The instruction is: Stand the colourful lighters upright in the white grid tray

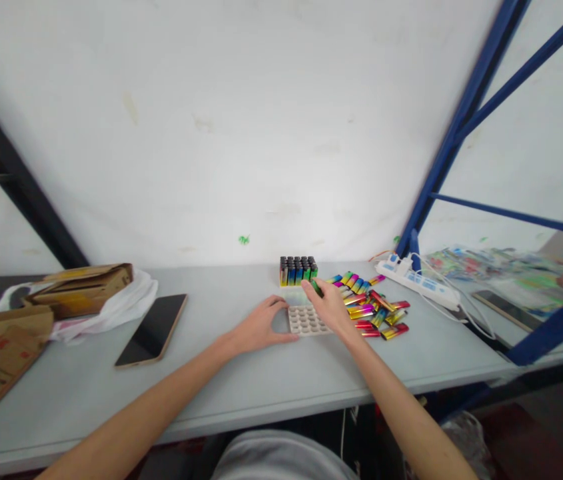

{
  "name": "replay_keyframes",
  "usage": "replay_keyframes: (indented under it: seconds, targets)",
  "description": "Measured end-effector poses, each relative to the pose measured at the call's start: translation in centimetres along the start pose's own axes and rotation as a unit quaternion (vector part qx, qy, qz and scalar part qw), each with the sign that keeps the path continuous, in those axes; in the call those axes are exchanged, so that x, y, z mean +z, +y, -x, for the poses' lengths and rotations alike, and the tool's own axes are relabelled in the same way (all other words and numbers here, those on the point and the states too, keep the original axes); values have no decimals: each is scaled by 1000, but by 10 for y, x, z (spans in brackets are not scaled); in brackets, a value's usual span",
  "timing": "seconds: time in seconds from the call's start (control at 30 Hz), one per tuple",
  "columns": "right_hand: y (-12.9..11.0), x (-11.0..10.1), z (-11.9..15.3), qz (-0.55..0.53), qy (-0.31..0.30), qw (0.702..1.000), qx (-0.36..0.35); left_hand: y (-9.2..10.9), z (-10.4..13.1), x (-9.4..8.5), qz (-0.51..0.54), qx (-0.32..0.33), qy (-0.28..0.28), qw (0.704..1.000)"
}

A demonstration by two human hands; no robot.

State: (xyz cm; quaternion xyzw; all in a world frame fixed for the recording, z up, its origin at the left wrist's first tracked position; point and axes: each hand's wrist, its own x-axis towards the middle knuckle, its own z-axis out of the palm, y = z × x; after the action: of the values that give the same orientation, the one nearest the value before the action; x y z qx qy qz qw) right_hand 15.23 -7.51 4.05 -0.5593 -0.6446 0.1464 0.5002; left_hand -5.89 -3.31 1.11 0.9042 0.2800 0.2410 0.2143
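With the left hand [261, 327] flat, steadying the tray [306, 321] at worktop centre, the right hand [332, 308], grip pinching a lighter [316, 288], should lower it upright into an empty cell, pile [368, 303] at three o'clock.

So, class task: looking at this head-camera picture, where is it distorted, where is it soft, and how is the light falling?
Head view: wide-angle lens bends the blue rack posts and table edge; light is flat and even, with only faint shadows under the hands; the right hand and the lighter pile are slightly soft; the phone shows a dull sheen, no hard glare.
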Motion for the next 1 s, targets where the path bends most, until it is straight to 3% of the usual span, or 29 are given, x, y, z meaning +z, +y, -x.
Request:
replay_keyframes:
  seconds: [0.13, 0.3, 0.5, 0.7, 0.83, 1.0]
  targets:
    - [-1, -1, -1, -40, -71, 996, -45, -2, -2, 2, -3, -8, 24, 1000]
    - [0, -2, -1, 36, -77, 990, -116, 0, -4, 3, 10, -28, 51, 998]
    - [10, -2, -4, 117, -77, 984, -108, 4, -4, -1, 32, -30, 63, 997]
    - [18, -7, -5, 105, -176, 970, -131, 4, -2, -3, 36, -19, 34, 999]
    - [24, -1, -5, 147, -176, 962, -146, 1, -2, -2, 35, -5, 15, 999]
    - [21, -5, -6, 135, -220, 960, -107, -2, -2, -1, 21, -19, 2, 1000]
